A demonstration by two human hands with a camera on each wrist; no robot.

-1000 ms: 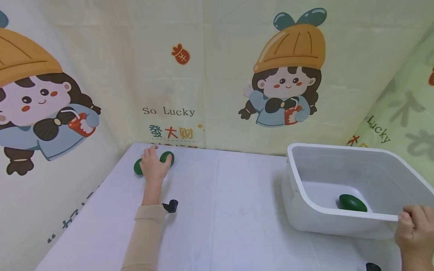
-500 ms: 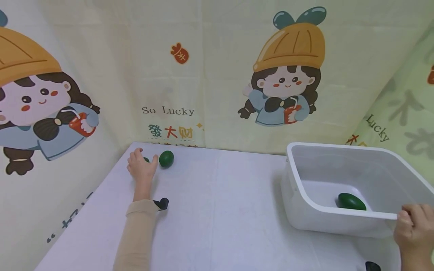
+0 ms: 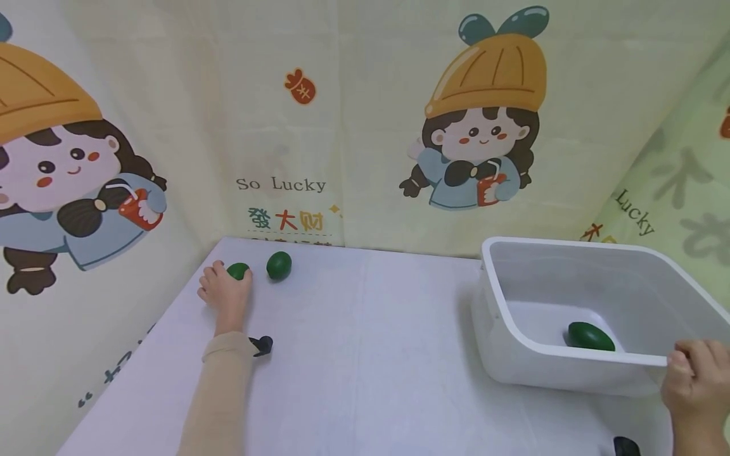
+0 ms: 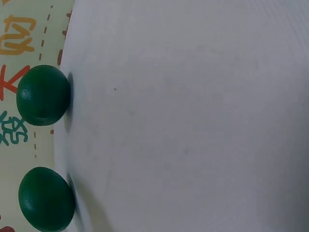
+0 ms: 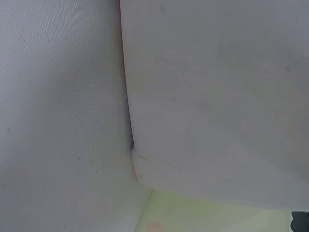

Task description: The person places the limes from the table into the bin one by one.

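My left hand (image 3: 224, 289) is at the table's far left corner, against a small green egg-shaped piece (image 3: 238, 270) that shows just past its fingertips. I cannot tell whether the fingers hold it. A second green piece (image 3: 279, 265) lies free just to its right. In the left wrist view both pieces (image 4: 43, 95) (image 4: 47, 198) sit on the white table by the wall, and no fingers show. My right hand (image 3: 694, 380) grips the near rim of a white plastic bin (image 3: 570, 243). A third green piece (image 3: 590, 336) lies inside it.
The white table (image 3: 365, 354) is walled by a cartoon-printed curtain (image 3: 342, 126) at the back and on both sides. The bin's outer wall (image 5: 217, 96) fills the right wrist view. The bin stands at the table's right.
My left hand has slid left and a little back, so both far green pieces are uncovered. The right hand stays on the bin's rim.
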